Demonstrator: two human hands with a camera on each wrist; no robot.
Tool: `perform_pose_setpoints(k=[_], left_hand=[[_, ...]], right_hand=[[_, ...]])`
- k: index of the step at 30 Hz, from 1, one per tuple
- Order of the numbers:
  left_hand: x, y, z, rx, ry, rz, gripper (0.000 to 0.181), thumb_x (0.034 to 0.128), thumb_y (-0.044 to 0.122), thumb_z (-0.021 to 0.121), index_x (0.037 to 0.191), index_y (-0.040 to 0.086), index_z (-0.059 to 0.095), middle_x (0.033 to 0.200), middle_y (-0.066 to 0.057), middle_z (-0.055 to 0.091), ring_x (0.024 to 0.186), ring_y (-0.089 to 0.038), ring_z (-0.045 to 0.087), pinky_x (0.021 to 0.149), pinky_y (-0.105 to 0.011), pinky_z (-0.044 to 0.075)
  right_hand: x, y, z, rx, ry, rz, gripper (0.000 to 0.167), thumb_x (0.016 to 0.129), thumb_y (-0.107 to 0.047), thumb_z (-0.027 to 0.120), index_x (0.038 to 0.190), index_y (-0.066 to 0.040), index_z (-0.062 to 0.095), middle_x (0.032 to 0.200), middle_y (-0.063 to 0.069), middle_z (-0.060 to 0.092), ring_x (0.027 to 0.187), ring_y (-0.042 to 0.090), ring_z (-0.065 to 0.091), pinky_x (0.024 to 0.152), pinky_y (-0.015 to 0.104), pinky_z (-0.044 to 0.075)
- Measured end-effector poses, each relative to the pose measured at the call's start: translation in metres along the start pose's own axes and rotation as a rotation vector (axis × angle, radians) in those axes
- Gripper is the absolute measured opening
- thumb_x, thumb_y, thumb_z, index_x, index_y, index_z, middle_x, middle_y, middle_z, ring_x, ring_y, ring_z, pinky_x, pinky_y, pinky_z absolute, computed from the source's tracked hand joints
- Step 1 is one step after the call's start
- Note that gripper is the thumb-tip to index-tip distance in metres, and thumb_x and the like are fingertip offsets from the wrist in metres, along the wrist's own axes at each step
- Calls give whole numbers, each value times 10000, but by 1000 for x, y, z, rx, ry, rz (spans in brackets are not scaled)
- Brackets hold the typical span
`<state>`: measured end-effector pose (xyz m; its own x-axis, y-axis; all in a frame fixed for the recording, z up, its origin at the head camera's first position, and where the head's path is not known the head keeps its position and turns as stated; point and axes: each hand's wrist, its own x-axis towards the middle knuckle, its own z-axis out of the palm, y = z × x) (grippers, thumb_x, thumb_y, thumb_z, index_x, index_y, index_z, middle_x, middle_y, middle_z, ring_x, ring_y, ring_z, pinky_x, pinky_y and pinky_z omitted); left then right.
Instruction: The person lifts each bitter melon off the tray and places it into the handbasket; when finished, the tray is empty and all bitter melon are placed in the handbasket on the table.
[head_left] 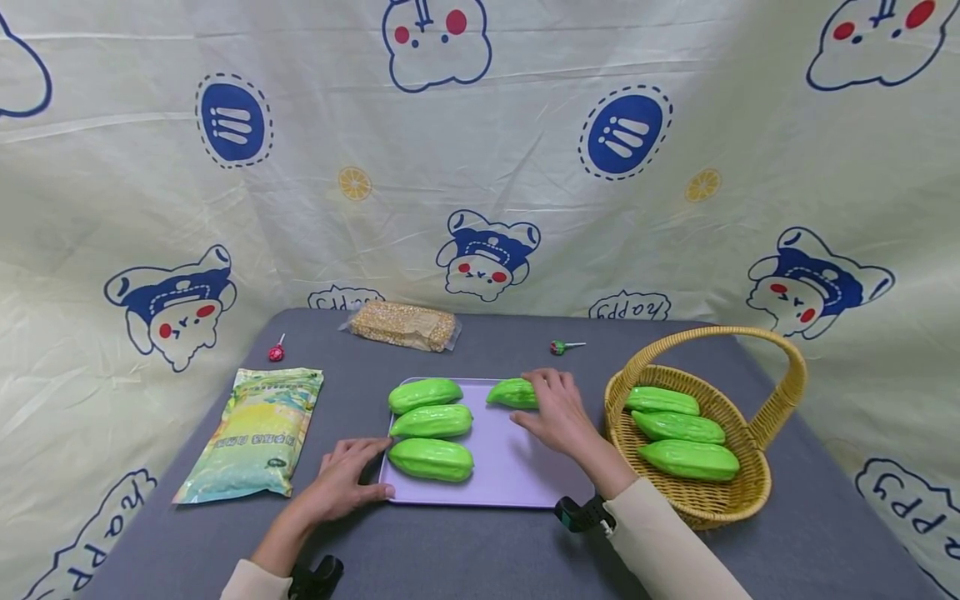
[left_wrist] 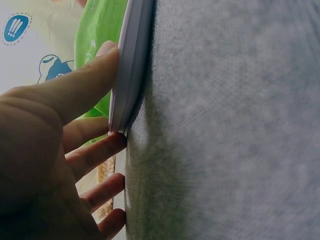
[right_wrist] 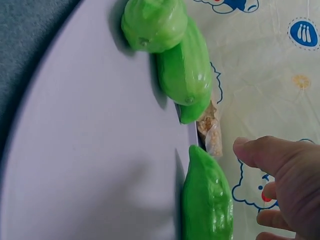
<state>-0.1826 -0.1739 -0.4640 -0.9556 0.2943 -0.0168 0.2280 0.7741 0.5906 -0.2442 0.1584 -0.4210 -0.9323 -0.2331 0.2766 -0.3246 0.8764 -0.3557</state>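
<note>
My left hand (head_left: 347, 483) touches the left edge of the lilac tray (head_left: 525, 487). In the left wrist view, the thumb of that hand (left_wrist: 60, 130) lies at the tray's rim (left_wrist: 131, 65), fingers spread along the edge. Three green gourds (head_left: 432, 460) lie in a column on the tray's left side. A fourth gourd (head_left: 513, 392) rests at its back right, its right end hidden by my right hand (head_left: 558, 412). In the right wrist view, the thumb and fingers of this hand (right_wrist: 285, 175) are apart, beside that gourd (right_wrist: 207, 200); contact is unclear.
A wicker basket (head_left: 757, 492) with three green gourds (head_left: 688, 460) stands right of the tray. A yellow-green bag (head_left: 255, 437) lies left. Behind are a packet of kernels (head_left: 405, 325), a red lollipop (head_left: 277, 352) and a green-and-red lollipop (head_left: 558, 347). A patterned cloth (head_left: 525, 183) hangs behind.
</note>
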Motion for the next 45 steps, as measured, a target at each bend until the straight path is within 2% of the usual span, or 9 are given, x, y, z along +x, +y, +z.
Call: perform_pose_setpoints(k=[13, 29, 45], left_hand=[[-1, -1, 0, 1, 8, 12, 698, 760, 386, 753, 1361, 133, 502, 1366, -92, 515, 1250, -322, 369, 938, -549, 271], [-1, -2, 1, 5, 22, 30, 696, 755, 387, 756, 1351, 124, 513, 1356, -88, 523, 1235, -313, 382, 917, -524, 282], [0, -2, 1, -3, 16, 28, 693, 754, 391, 757, 1347, 128, 516, 1358, -79, 522, 1243, -313, 374, 924, -537, 276]], right_hand=[[15, 8, 10, 8, -68, 66, 683, 795, -342, 735, 1351, -48, 469, 1416, 225, 412, 1296, 435, 339, 1049, 581, 284], [30, 19, 15, -23, -137, 127, 694, 820, -362, 708, 1393, -83, 434, 1430, 206, 395, 1321, 418, 308, 1058, 591, 264], [35, 20, 13, -35, -193, 111, 663, 835, -373, 690, 1382, -87, 449, 1424, 205, 403, 1308, 426, 323, 1043, 591, 273]])
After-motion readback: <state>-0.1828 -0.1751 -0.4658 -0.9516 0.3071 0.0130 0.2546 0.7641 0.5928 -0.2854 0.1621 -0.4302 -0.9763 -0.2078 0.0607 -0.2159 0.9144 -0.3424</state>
